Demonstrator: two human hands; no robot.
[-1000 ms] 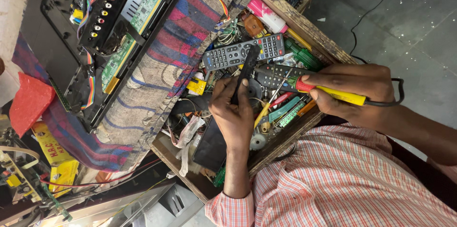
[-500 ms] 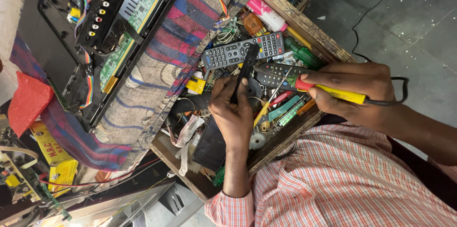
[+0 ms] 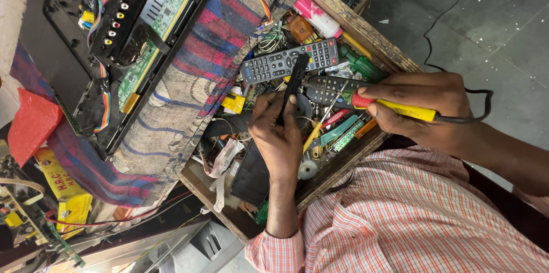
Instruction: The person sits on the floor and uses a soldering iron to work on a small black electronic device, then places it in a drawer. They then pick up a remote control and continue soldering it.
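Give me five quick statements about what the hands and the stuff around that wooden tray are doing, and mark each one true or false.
1. The right hand grips a soldering iron with a yellow and red handle. True.
2. The left hand lies flat and holds nothing. False: it holds a slim black bar-shaped piece, fingers curled round it.
3. A dark remote control lies in the wooden tray among tools and parts. True.
4. The person's sleeve is plain blue. False: it is a red and white check.
5. The opened device with a green circuit board sits inside the tray. False: it rests beside the tray, on a striped cloth.
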